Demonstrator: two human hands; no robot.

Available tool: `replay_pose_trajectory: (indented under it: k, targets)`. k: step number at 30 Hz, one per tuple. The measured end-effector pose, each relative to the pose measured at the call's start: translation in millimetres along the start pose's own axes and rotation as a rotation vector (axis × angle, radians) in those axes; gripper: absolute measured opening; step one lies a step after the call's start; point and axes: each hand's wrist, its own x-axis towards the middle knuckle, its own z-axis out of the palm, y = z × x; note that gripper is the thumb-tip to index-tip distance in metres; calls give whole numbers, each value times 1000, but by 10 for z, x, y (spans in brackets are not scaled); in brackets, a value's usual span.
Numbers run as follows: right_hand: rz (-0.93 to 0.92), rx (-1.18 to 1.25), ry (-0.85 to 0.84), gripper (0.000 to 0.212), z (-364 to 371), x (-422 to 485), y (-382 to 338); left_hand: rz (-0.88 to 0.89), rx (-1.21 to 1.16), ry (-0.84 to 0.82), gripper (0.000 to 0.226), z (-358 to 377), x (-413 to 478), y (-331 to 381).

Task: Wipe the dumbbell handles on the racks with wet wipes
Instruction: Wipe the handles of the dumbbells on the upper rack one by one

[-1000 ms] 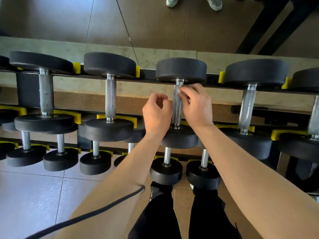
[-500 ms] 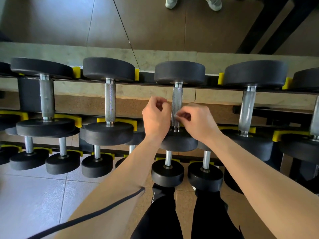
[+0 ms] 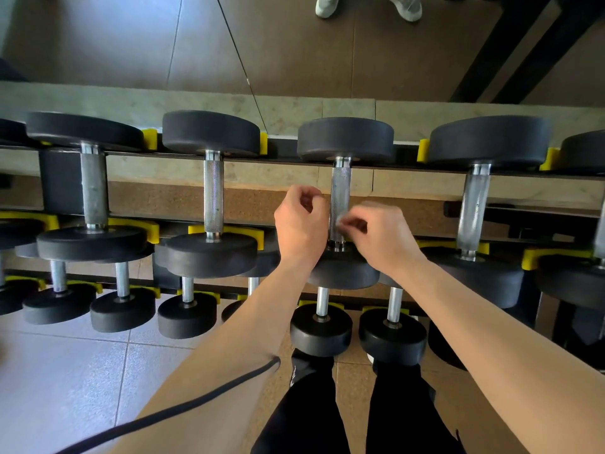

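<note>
Handle: the knurled steel handle (image 3: pixel 340 191) of the third dumbbell on the top row of the rack (image 3: pixel 62 181) stands upright in view. Its upper part is bare. Its lower part is flanked by my hands.
Right hand: my right hand (image 3: pixel 383 239) comes in from the right of the handle, thumb and forefinger pinched together at its lower part.
Wipe: a small pale scrap, the wipe (image 3: pixel 339 224), shows at those fingertips, pressed to the handle. It is blurred and mostly hidden by my fingers, so I cannot make out its shape or how far round the handle it goes.
Left hand: my left hand (image 3: pixel 299 229) is just left of the handle with its fingers curled in. The palm faces away from me, so I cannot tell whether it holds anything or touches the steel.
Near head: the black head (image 3: pixel 343 273) below the handle is partly covered by both wrists.
Far head: the head (image 3: pixel 345 139) above the handle is in full view.
Cable: a dark cable (image 3: pixel 163 413) crosses my left forearm, below and left of the handle, and runs out of frame.
Legs: my black trouser legs (image 3: pixel 304 414) are cut off at the bottom edge, below the handle.
Shoes: pale shoes (image 3: pixel 406 8) far above the handle are cropped by the top edge.
</note>
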Motion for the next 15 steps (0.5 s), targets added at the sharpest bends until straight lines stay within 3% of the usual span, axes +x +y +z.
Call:
replay_pose_trajectory:
  k: [2, 7, 12, 15]
  targets:
    - [-8, -14, -95, 8, -24, 13, 2, 0, 8, 2, 13, 4, 2, -8]
    - [-8, 15, 132, 9, 18, 83, 2, -1, 10, 4, 12, 2, 1, -5]
    - [83, 18, -170, 6, -21, -10, 4, -13, 16, 5, 13, 0, -9, 15]
    - [76, 37, -120, 5, -73, 70, 24, -14, 16, 8, 13, 0, -15, 24]
